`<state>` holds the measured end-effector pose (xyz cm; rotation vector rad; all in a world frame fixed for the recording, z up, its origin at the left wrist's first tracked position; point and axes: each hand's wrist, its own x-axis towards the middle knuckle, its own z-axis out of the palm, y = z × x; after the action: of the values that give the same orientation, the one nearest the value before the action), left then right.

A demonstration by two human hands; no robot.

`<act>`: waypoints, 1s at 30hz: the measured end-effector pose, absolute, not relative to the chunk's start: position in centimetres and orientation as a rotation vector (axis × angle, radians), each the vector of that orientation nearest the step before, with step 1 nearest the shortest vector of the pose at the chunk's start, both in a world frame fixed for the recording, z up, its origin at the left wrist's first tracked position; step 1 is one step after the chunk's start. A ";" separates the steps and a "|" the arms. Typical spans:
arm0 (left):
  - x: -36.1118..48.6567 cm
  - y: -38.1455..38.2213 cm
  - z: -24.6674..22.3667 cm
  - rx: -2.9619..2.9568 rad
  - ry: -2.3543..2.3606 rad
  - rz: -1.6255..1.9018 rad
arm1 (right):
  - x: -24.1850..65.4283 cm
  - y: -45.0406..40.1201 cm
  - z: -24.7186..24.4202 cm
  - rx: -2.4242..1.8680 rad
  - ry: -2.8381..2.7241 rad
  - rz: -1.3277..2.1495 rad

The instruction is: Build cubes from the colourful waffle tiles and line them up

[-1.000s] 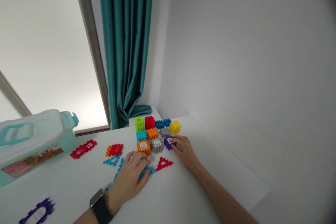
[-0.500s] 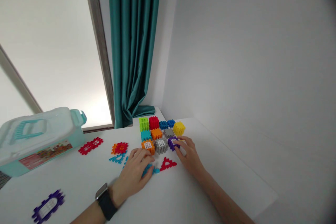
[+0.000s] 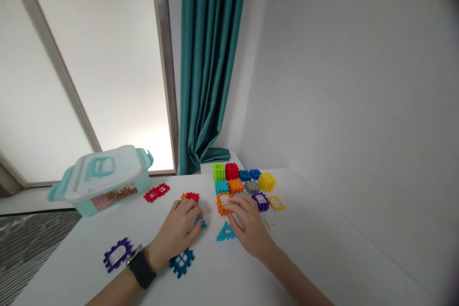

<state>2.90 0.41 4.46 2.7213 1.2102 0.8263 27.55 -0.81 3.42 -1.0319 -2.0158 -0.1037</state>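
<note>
My left hand (image 3: 181,224), with a dark watch at the wrist, hovers over flat pieces on the table, fingers bent and thumb apart. Under it a light blue toothed piece (image 3: 201,222) partly shows, and red and orange building tiles (image 3: 191,196) lie just past its fingertips. My right hand (image 3: 249,224) curls its fingers against the stack of orange building tiles (image 3: 223,204) in the front row. It covers most of the grey stack beside it. To its right stands a purple stack (image 3: 261,201). A light blue triangle (image 3: 225,233) lies below its thumb.
Behind are lime (image 3: 218,172), red (image 3: 232,171), blue and yellow stacks (image 3: 267,181). A yellow frame piece (image 3: 277,203) lies at the right. Purple (image 3: 117,254) and dark blue tiles (image 3: 182,262) are near the left forearm. A lidded box (image 3: 107,177) stands at the left.
My right hand has moved left from the purple stack to the orange and grey stacks. My left hand has drawn away from the orange stack. The camera view has turned left.
</note>
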 end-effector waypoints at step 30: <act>-4.4 -0.7 3.1 2.619 1.594 0.561 | 18.0 7.9 4.6 -1.210 -2.643 -0.129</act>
<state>-4.42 -0.65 3.13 2.6192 1.5941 0.5606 18.01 7.87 4.56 -1.2101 -2.6435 -0.1291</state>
